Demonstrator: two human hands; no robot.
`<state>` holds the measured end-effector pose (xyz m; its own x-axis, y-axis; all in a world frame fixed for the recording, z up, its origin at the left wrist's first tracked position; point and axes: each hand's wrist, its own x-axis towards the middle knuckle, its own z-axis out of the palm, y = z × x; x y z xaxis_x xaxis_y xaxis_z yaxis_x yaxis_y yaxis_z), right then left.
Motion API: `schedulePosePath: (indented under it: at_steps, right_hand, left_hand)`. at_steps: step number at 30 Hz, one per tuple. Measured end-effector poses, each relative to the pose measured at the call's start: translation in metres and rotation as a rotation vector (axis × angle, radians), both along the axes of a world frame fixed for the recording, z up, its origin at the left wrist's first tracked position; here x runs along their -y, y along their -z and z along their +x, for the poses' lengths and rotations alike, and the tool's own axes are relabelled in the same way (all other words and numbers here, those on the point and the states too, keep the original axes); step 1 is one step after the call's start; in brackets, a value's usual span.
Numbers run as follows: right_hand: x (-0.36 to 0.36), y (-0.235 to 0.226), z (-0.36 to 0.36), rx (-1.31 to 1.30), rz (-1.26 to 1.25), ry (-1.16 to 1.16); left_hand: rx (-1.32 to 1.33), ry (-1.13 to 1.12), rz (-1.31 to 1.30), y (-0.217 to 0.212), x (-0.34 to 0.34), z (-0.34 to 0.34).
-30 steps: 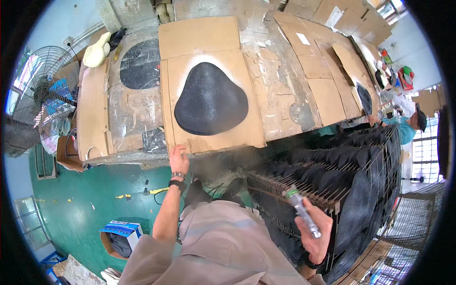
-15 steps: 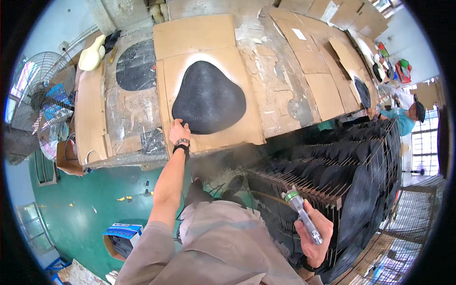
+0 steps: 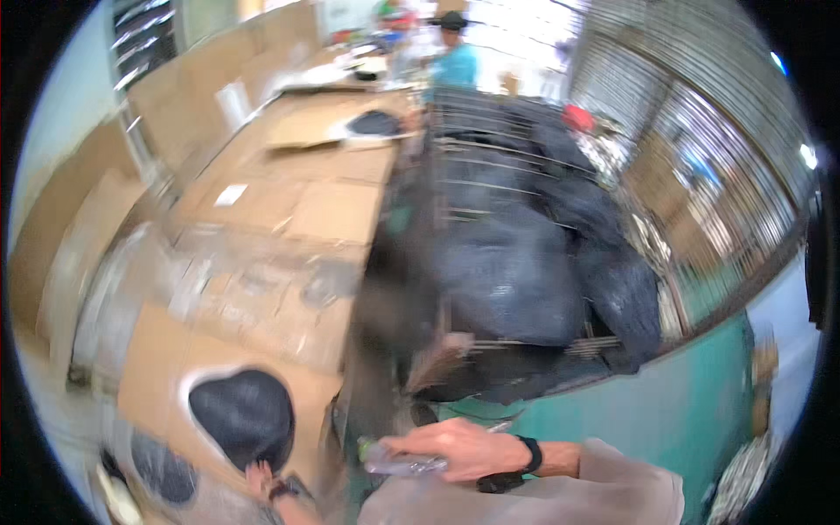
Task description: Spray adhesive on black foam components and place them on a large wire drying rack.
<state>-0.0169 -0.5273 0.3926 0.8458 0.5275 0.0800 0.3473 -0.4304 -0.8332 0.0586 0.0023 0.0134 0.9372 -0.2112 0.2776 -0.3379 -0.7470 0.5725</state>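
A black pad shaped like a rounded triangle (image 3: 245,416) lies on a cardboard sheet (image 3: 162,354), with a whitish sprayed halo along part of its outline. At its near edge is my left hand (image 3: 262,481), its fingers bent onto the rim; motion blur softens them. My right hand (image 3: 459,448) is closed round a metal spray gun (image 3: 404,461) in front of my body, well apart from the pad. A green ring shows faintly at the gun's front end.
Beside the table stands a wire rack (image 3: 468,210) loaded with several black pads. Another black pad (image 3: 374,123) lies on cardboard farther along the table. A person in a teal top (image 3: 455,66) is at the far end. A dark round patch (image 3: 164,468) marks the near tabletop.
My view has swung right, bringing the rack and the far person to the middle. The spray gun now points left across my body. My left hand stays at the pad's edge.
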Motion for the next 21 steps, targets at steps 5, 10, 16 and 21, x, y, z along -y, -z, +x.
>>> schedulePosePath:
  at_steps: [5, 10, 16, 21]
  right_hand:
    - [0.01, 0.02, -0.012, -0.054, 0.02, 0.137]
    - [0.029, 0.029, -0.027, -0.113, -0.003, 0.232]
    - [0.058, 0.054, -0.046, -0.148, -0.024, 0.246]
    - [0.08, 0.047, -0.058, -0.261, -0.07, 0.315]
  left_hand:
    - [-0.528, -0.38, 0.126, -0.128, 0.07, 0.144]
    - [-0.547, -0.213, -0.475, -0.224, 0.107, 0.21]
    - [-0.587, -0.139, -1.238, -0.291, 0.135, 0.224]
    - [-0.324, -0.027, -1.515, -0.416, 0.208, 0.206]
